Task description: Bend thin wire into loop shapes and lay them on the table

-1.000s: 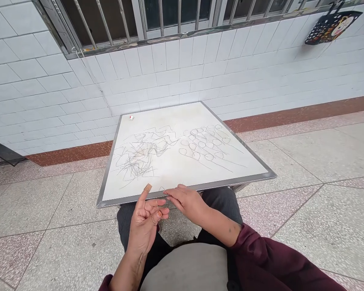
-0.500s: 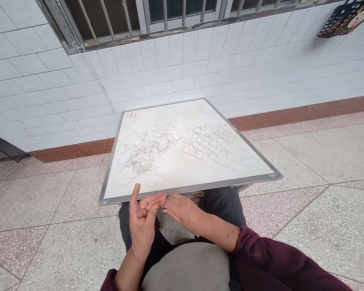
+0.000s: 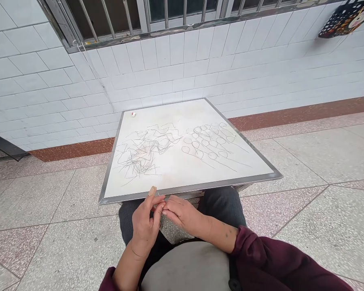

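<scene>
Head view: left hand [image 3: 145, 220] and right hand [image 3: 182, 214] meet at lower centre, by the near edge of the table [image 3: 182, 180]. Left thumb and fingertips pinched on a thin wire [image 3: 158, 194], mostly hidden; right fingers bent at same spot, cannot tell whether gripping. Tangled wires [image 3: 142, 155] left of frame centre; looped wires [image 3: 212, 142] right of it. Bag [image 3: 346, 20] upper right.
</scene>
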A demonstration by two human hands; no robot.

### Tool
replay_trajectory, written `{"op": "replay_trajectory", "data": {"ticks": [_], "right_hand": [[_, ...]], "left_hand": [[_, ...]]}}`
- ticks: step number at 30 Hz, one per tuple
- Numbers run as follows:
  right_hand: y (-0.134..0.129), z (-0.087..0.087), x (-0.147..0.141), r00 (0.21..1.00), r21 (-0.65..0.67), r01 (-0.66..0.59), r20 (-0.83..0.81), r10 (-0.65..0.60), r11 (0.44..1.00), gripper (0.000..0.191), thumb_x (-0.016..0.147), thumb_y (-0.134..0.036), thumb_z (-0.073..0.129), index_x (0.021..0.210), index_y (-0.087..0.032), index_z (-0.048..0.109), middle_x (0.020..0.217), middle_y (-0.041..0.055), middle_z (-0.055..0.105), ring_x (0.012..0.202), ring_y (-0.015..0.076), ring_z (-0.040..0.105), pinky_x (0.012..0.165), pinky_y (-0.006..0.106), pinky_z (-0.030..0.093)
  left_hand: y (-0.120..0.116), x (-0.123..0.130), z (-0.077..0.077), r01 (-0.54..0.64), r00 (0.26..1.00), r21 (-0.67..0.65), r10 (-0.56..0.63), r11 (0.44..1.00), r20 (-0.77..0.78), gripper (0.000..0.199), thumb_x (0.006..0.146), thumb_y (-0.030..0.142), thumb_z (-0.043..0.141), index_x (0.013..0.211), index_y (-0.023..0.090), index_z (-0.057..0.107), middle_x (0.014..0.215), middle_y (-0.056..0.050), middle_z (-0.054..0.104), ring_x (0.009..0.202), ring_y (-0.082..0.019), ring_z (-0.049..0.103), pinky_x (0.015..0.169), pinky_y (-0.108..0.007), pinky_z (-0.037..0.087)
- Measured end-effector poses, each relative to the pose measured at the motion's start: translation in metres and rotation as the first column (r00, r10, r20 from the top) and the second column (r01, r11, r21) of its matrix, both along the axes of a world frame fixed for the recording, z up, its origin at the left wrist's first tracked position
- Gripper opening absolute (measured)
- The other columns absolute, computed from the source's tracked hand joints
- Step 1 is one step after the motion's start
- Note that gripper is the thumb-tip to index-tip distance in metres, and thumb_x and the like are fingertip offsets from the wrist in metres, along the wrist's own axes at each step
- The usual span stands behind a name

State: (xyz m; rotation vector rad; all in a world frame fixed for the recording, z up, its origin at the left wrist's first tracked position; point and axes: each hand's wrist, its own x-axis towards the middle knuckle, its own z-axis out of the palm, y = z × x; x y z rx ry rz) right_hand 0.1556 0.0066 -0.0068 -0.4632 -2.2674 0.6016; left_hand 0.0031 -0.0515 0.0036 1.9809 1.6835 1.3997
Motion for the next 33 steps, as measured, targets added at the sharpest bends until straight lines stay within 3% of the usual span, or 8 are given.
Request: {"op": "replay_trajectory", "data": {"ticks": [5, 10, 20, 28, 33], "right_hand": [[-0.002, -0.009, -0.001, 0.993, 0.021, 0.115, -0.032, -0.114, 0.993, 0.017, 0.096, -0.025, 0.040, 0.086, -0.018, 0.053, 0.071, 0.0039, 0.058, 0.067, 0.0170, 0.051, 0.063, 0.030, 0.047], [-0.001, -0.013, 0.002, 0.977, -0.076, 0.210, -0.027, -0.213, 0.975, 0.014, 0.093, -0.031, 0.048, 0.085, -0.020, 0.049, 0.074, 0.0025, 0.058, 0.065, 0.0153, 0.054, 0.058, 0.027, 0.045], [0.003, -0.010, 0.005, 0.988, -0.071, 0.111, 0.118, -0.102, 0.991, 0.013, 0.096, -0.025, 0.039, 0.087, -0.020, 0.047, 0.078, 0.0022, 0.056, 0.068, 0.0152, 0.052, 0.061, 0.026, 0.043], [0.003, -0.013, 0.006, 0.987, -0.088, 0.094, 0.141, -0.081, 0.992, 0.011, 0.096, -0.023, 0.039, 0.091, -0.020, 0.049, 0.078, 0.0020, 0.056, 0.069, 0.0149, 0.052, 0.063, 0.026, 0.042], [0.002, -0.014, 0.008, 0.991, -0.147, 0.076, 0.121, -0.059, 0.986, 0.008, 0.094, -0.019, 0.040, 0.095, -0.020, 0.048, 0.080, 0.0015, 0.058, 0.069, 0.0143, 0.053, 0.062, 0.025, 0.042]], "left_hand": [[0.000, -0.004, -0.005, 0.022, 0.995, -0.023, -0.024, 0.999, -0.098, 0.057, 0.088, 0.018, 0.053, 0.141, 0.028, 0.033, 0.105, -0.006, 0.071, 0.090, -0.021, 0.068, 0.079, -0.035, 0.053], [0.000, -0.006, -0.001, 0.073, 0.987, -0.049, -0.079, 0.996, -0.140, 0.057, 0.090, 0.017, 0.050, 0.142, 0.029, 0.030, 0.101, -0.004, 0.071, 0.090, -0.020, 0.067, 0.079, -0.033, 0.052], [0.002, -0.010, 0.010, 0.176, 0.951, -0.196, -0.218, 0.965, -0.219, 0.056, 0.093, 0.020, 0.040, 0.146, 0.030, 0.024, 0.088, -0.003, 0.065, 0.079, -0.019, 0.059, 0.077, -0.032, 0.046], [0.004, -0.012, 0.018, 0.192, 0.970, -0.384, -0.235, 0.903, -0.067, 0.051, 0.094, 0.029, 0.037, 0.145, 0.029, 0.028, 0.084, -0.001, 0.062, 0.075, -0.018, 0.057, 0.073, -0.029, 0.045], [0.006, -0.014, 0.023, 0.194, 0.980, -0.479, -0.189, 0.856, 0.060, 0.050, 0.092, 0.030, 0.040, 0.142, 0.032, 0.033, 0.078, 0.004, 0.061, 0.058, -0.013, 0.051, 0.065, -0.025, 0.042]]}}
